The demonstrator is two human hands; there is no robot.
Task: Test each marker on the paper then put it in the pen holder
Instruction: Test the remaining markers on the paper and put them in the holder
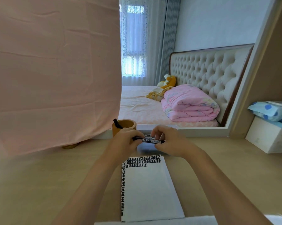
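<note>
A black marker [149, 141] with a white label lies crosswise between my two hands, above a translucent plastic box [156, 127]. My left hand [126, 140] grips its left end and my right hand [167, 142] grips its right end. Just behind my left hand stands a brown round pen holder [130, 125] with one black marker [117, 123] sticking out of it. A white sheet of paper [148, 189] lies in front of me, with rows of black marks along its top and left edge.
A pink cloth [55, 75] hangs over something large at the left and reaches down to the wooden desk [47, 184]. A white box [270, 137] with a blue dotted pack on top sits at the right. A mirror behind the desk shows a bed.
</note>
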